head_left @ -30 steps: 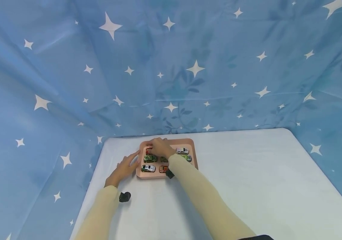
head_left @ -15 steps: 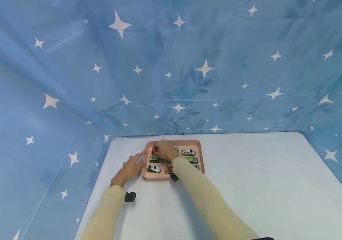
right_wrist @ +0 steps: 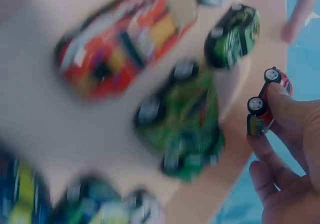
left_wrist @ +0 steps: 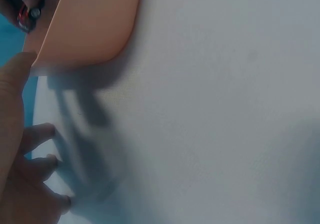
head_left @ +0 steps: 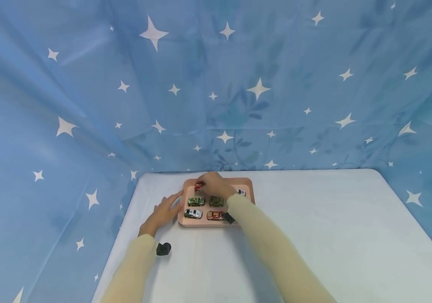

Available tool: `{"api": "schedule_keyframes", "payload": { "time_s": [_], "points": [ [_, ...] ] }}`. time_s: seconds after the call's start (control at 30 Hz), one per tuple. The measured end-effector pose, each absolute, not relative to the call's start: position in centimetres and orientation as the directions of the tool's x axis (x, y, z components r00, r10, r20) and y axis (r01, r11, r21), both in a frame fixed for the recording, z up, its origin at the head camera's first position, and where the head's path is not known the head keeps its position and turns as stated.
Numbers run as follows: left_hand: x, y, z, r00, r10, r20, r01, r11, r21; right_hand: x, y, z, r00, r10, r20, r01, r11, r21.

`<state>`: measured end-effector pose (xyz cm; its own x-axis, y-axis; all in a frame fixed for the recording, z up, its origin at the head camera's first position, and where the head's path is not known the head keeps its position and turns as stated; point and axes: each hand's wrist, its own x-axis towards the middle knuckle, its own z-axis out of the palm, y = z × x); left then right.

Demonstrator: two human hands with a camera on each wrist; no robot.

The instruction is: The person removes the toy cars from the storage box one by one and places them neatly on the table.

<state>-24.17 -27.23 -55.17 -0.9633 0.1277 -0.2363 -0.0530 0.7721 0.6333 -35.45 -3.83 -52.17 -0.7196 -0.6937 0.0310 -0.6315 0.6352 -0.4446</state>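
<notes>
Between the thumb and fingers of my right hand (head_left: 215, 185) I pinch a small red toy car (head_left: 199, 186), tilted, over the far left part of a pink tray (head_left: 197, 224). In the right wrist view the red car (right_wrist: 270, 102) shows its wheels, with my thumb pressed on its side. Fingers spread, my left hand (head_left: 162, 215) touches the tray's left rim. The left wrist view shows one digit of that hand against the tray's edge (left_wrist: 100, 29). Two green toy cars, one at left (head_left: 196, 202) and one in the middle (head_left: 216, 201), sit below the red one.
A white-and-green toy car (head_left: 193, 213) and an orange-red toy car (head_left: 215, 215) stand in the tray's near row. A white toy car (head_left: 241, 192) is partly hidden by my right arm. The white table (head_left: 314, 227) meets a blue starry curtain (head_left: 261, 113) behind.
The red car has come up off the tray in my right hand, which has shifted slightly right. My left hand stays at the rim. The head view has swung a little left.
</notes>
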Motion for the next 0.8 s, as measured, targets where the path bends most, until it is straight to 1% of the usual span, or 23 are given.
{"api": "schedule_keyframes", "payload": {
  "time_s": [0.13, 0.3, 0.37, 0.57, 0.8],
  "points": [
    [-23.9, -27.0, -55.2, -0.963, 0.116, -0.242, -0.066, 0.772, 0.632, -35.3, -1.5, -51.2, -0.716, -0.696, 0.048, -0.629, 0.614, -0.476],
    [-23.8, -26.9, -54.9, -0.963, 0.121, -0.240, -0.062, 0.770, 0.635, -35.4, 1.7, -49.6, -0.750, -0.660, 0.042, -0.582, 0.627, -0.518],
    [-23.8, -27.0, -54.8, -0.961, 0.128, -0.244, -0.060, 0.767, 0.639, -35.5, 2.9, -49.2, -0.757, -0.651, 0.057, -0.581, 0.632, -0.513],
    [-23.9, -27.1, -54.7, -0.959, 0.145, -0.244, -0.046, 0.768, 0.639, -35.6, 6.2, -48.2, -0.753, -0.648, 0.119, -0.608, 0.614, -0.503],
    [-23.9, -26.6, -54.4, -0.955, 0.124, -0.270, -0.074, 0.782, 0.618, -35.5, 9.4, -47.1, -0.781, -0.611, 0.133, -0.587, 0.643, -0.492]
  ]
}}
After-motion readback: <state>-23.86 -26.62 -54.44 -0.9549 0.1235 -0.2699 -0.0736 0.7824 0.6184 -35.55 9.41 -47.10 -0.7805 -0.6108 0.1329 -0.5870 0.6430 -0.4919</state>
